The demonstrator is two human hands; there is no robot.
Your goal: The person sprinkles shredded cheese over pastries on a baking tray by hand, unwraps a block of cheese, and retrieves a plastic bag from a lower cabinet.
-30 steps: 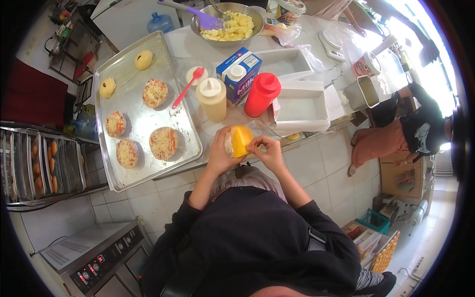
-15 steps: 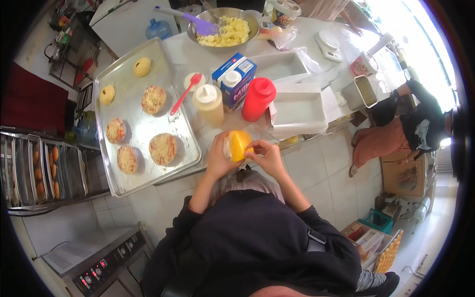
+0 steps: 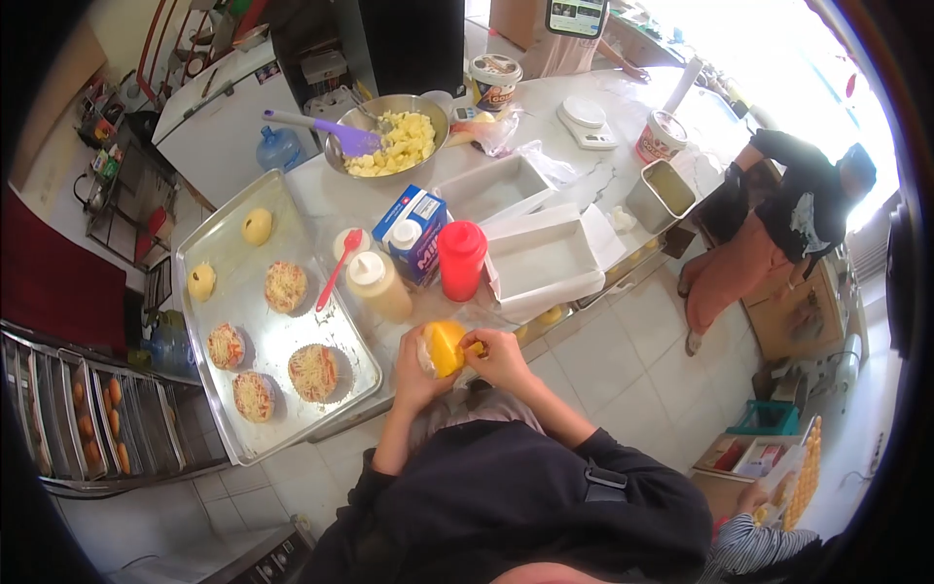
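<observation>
My left hand [image 3: 416, 378] is wrapped round a yellow piece [image 3: 446, 348] with a pale, whitish side, held at the counter's front edge. The fingers of my right hand [image 3: 496, 360] pinch a small yellow bit at the piece's right side. Just beyond my hands stand a squeeze bottle of pale sauce [image 3: 379, 285], a red squeeze bottle [image 3: 461, 260] and a blue milk carton [image 3: 413, 234]. To the left, a metal tray [image 3: 255, 292] holds several buns topped with shreds and two plain ones. A red brush [image 3: 339, 271] lies between tray and bottles.
Behind are a steel bowl [image 3: 345, 167] of yellow chunks with a purple spatula [image 3: 358, 141], white boxes [image 3: 545, 261], a scale [image 3: 587, 125] and tubs [image 3: 660, 136]. A person [image 3: 769, 219] stands at right; another is partly visible beyond the counter. A tray rack [image 3: 97, 409] stands left.
The view has tilted up, so the counter sits lower and more of the far room shows. My hands still hold the yellow piece. A striped sleeve and a hand now show at lower right.
</observation>
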